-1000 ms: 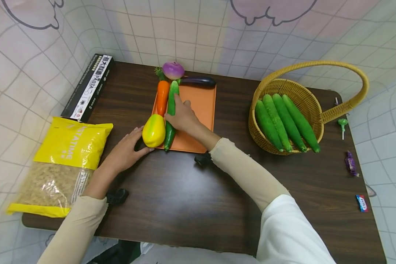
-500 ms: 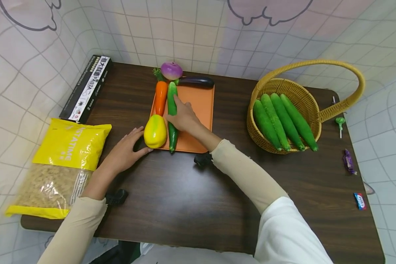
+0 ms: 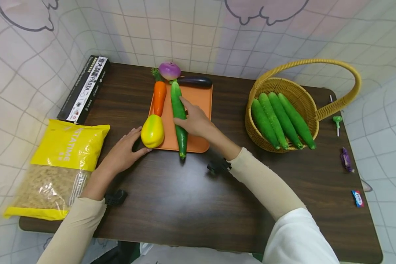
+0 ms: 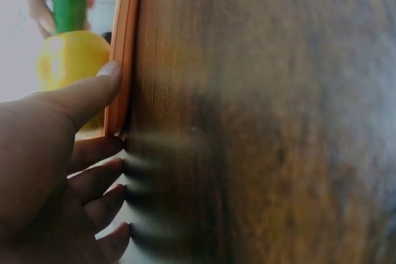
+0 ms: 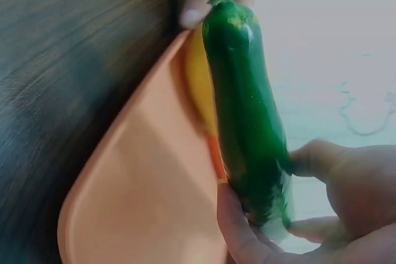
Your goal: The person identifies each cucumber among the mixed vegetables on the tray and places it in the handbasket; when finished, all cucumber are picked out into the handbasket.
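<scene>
My right hand (image 3: 198, 119) pinches a long green cucumber (image 3: 180, 135) between thumb and fingers, above the orange tray (image 3: 199, 101). In the right wrist view, the cucumber (image 5: 244, 103) points its stem end away from my palm, raised off the tray. My left hand (image 3: 122, 152) rests at the tray's near left corner, beside a smooth yellow fruit (image 3: 153, 132) with a green streak. Its thumb touches the tray's rim (image 4: 124, 47) in the left wrist view, with loosely bent fingers below. A carrot (image 3: 160, 96) lies behind the yellow fruit along the left side.
Along the tray's back lie a purple turnip-like vegetable (image 3: 169, 70) and an eggplant (image 3: 198, 81). A wicker basket (image 3: 249, 126) with several cucumbers (image 3: 274, 119) stands right. At left are a pasta box (image 3: 82, 90) and a pasta bag (image 3: 57, 170). Sweets (image 3: 346, 160) lie along the right edge.
My right hand has moved the cucumber rightward and slightly toward me, away from the carrot and the yellow fruit. The left hand stays at the tray corner.
</scene>
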`<state>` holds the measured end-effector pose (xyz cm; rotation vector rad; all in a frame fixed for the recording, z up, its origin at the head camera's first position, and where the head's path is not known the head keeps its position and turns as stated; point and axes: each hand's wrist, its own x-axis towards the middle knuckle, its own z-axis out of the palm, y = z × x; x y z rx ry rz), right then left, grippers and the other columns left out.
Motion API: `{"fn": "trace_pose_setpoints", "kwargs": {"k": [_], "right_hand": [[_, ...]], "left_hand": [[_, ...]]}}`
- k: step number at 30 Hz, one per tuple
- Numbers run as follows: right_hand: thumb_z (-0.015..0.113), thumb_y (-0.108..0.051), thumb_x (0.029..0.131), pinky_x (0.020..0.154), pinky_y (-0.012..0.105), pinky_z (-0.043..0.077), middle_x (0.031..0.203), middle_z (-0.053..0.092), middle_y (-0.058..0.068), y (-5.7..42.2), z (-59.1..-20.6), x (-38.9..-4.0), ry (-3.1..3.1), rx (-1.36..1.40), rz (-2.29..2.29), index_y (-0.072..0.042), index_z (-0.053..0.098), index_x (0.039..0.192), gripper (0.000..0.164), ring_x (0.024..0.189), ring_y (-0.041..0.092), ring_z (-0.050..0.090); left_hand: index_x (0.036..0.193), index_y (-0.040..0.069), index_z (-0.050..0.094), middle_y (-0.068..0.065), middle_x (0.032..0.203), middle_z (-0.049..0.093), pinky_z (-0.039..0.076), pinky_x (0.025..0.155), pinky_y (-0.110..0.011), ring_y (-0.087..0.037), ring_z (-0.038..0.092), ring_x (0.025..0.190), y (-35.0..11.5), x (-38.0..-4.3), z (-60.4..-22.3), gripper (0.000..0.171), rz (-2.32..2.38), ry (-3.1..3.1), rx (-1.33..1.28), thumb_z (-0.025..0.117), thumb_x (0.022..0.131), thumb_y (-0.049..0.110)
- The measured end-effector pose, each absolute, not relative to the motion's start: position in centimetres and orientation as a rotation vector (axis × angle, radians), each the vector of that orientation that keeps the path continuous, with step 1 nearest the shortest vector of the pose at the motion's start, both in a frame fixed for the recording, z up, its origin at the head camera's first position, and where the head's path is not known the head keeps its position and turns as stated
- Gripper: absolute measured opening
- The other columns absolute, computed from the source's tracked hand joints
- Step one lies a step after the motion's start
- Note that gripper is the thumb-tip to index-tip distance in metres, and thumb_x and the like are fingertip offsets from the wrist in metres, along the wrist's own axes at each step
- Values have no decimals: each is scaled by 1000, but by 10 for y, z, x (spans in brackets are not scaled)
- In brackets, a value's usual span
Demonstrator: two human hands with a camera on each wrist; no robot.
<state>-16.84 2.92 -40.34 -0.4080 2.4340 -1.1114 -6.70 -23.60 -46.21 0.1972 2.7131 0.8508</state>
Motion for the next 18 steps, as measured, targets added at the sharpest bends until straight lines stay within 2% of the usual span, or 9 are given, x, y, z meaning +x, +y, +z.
{"fn": "trace_pose_setpoints", "kwargs": {"k": [6, 13, 18], "right_hand": [[65, -36, 97, 66, 32, 58, 129, 49, 11, 73, -379, -142, 2411, -462, -1155, -31, 20, 161, 79, 100, 22, 61], [66, -40, 96, 74, 34, 59, 129, 47, 7, 130, -355, -97, 2391, -522, -1169, -43, 19, 158, 78, 110, 20, 59], [66, -40, 97, 70, 34, 59, 129, 46, 6, 178, -340, -64, 2376, -497, -1140, -48, 18, 156, 77, 109, 22, 59]], "left_hand": [[156, 5, 32, -16, 163, 23, 10, 120, -53, -31, 12, 151, -237, -67, -462, 81, 831, 2709, 207, 62, 96, 50], [157, 6, 30, -14, 164, 21, 9, 120, -52, -30, 10, 151, -239, -67, -461, 81, 819, 2698, 188, 62, 97, 49], [157, 7, 31, -12, 164, 21, 10, 120, -51, -29, 12, 151, -239, -68, -463, 81, 817, 2704, 181, 64, 96, 49]]}}
